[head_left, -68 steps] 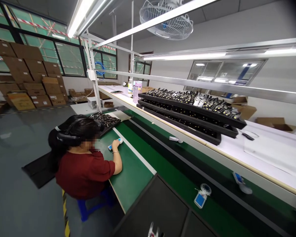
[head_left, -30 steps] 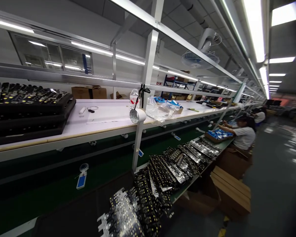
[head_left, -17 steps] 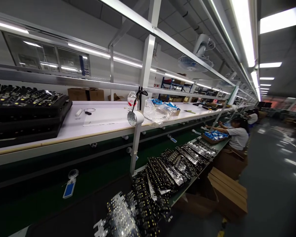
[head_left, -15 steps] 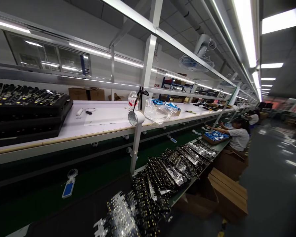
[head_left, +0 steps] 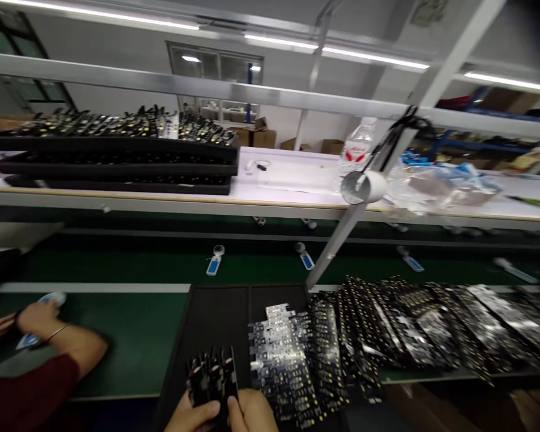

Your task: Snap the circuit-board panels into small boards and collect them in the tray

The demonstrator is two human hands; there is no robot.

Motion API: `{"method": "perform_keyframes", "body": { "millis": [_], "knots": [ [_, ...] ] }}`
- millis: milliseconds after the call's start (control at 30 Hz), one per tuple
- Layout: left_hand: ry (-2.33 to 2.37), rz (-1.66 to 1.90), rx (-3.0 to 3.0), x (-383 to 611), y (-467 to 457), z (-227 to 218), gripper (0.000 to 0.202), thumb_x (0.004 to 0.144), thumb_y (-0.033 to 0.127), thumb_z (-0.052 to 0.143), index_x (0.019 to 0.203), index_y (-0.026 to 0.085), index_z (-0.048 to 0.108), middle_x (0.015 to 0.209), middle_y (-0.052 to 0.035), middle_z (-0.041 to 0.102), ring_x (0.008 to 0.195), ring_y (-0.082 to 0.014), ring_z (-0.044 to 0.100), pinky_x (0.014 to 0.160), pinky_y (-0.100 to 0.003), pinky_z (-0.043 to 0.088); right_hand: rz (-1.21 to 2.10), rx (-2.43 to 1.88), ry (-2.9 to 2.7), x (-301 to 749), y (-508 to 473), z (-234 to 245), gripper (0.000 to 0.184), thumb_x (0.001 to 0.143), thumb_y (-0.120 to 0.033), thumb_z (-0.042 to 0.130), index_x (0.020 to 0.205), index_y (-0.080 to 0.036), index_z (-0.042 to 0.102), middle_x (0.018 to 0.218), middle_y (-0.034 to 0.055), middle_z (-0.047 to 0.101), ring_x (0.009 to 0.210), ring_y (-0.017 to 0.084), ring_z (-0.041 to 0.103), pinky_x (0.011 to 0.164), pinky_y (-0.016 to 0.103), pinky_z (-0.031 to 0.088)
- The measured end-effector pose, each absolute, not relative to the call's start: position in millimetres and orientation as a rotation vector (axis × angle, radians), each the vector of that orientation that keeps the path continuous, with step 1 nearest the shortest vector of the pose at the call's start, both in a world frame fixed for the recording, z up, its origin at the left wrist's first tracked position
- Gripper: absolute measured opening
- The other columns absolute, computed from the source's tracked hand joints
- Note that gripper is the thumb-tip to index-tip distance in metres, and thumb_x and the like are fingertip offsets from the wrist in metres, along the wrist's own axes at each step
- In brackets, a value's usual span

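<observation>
Black circuit boards [head_left: 288,366] speckled yellow, beside a green bench mat [head_left: 126,330].

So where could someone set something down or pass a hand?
The green mat between the co-worker's hand and the black tray has a free patch. Another lies on the white shelf, between the stacked trays and the water bottle. Circuit boards crowd the right, beside the person's left hand and right hand.
</observation>
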State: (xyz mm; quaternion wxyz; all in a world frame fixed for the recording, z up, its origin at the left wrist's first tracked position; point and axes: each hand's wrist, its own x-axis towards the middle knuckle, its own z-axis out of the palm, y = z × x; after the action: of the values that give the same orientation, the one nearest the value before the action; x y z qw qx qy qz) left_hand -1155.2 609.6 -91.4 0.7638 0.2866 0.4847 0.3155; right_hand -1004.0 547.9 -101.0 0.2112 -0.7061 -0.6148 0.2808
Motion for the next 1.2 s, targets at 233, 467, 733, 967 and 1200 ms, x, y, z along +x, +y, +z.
{"method": "perform_keyframes", "body": {
  "millis": [233,467,733,967,1200],
  "knots": [
    [1.123,0.755,0.74,-1158.4,628.6,-141.9,0.066,0.048,0.028,0.089,0.105,0.019,0.058,0.093,-0.0099,0.076,0.091,-0.0333,0.071,0.074,-0.04,0.056,0.705,-2.233,-1.727,-1010.8,574.7,-120.6,0.046,0.095,-0.036,0.033,0.083,-0.014,0.073,0.085,0.0197,0.073,0.085,0.034,0.07,0.072,0.038,0.05],
    [1.267,0.937,1.048,-1150.0,709.0,-141.0,0.057,0.049,0.023,0.083,0.1,0.018,0.058,0.094,-0.008,0.074,0.093,-0.0295,0.07,0.084,-0.039,0.053,0.632,-2.308,-1.636,-1026.0,652.2,-111.2,0.046,0.097,-0.035,0.033,0.091,-0.011,0.072,0.094,0.0194,0.073,0.092,0.03,0.069,0.077,0.036,0.05],
    [1.29,0.761,1.138,-1152.2,783.0,-141.9,0.065,0.052,0.019,0.083,0.111,0.014,0.057,0.106,-0.0152,0.073,0.098,-0.0295,0.068,0.089,-0.04,0.05,0.806,-2.285,-1.6,-998.6,705.7,-119.6,0.049,0.094,-0.057,0.042,0.088,-0.015,0.067,0.084,0.0027,0.072,0.08,0.016,0.067,0.079,0.035,0.052],
    [1.471,0.612,1.156,-1201.6,771.9,-163.2,0.088,0.046,0.042,0.086,0.122,0.01,0.054,0.131,-0.0256,0.058,0.128,-0.0417,0.048,0.105,-0.047,0.038,0.481,-2.755,-1.24,-923.5,616.8,-149.5,0.056,0.09,-0.035,0.048,0.139,-0.009,0.041,0.127,0.0234,0.055,0.115,0.034,0.056,0.089,0.043,0.045],
    [1.393,0.485,1.174,-1211.6,652.3,-183.8,0.083,0.047,0.05,0.079,0.117,0.01,0.058,0.131,-0.0252,0.057,0.125,-0.0372,0.052,0.102,-0.04,0.044,0.291,-2.901,-1.166,-898.8,555.0,-171.8,0.083,0.083,-0.047,0.056,0.147,-0.005,0.022,0.123,0.0231,0.053,0.112,0.038,0.054,0.083,0.046,0.047]
  ]
}}
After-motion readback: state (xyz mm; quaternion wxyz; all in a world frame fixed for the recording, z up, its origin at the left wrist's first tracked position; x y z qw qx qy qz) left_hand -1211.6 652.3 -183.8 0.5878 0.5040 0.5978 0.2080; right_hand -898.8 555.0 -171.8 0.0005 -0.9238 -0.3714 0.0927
